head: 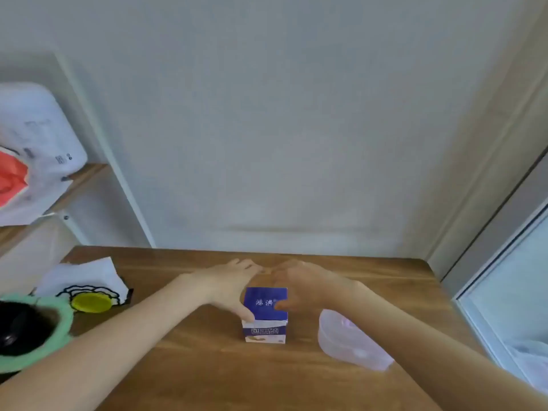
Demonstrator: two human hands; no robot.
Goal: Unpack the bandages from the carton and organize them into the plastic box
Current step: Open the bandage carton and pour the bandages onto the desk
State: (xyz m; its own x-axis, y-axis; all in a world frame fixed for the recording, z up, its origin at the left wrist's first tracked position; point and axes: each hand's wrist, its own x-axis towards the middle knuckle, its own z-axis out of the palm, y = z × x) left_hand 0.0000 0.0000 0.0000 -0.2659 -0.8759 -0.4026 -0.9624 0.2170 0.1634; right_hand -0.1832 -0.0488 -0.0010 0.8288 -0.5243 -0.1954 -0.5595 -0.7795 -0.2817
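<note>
Left hand [229,287] on the carton [266,314], thumb pressed to its near left top edge, fingers reaching over the back. Right hand [299,287] opposite, thumb on the blue top, fingers curled behind. Gripped from both sides. Carton: small, upright, blue top with white characters, white-and-purple front. Stood mid wooden table [207,369]. Just right of it, a translucent plastic box [347,341], tilted.

Carton [266,304] shows blurred, possibly Chinese, lettering.
</note>
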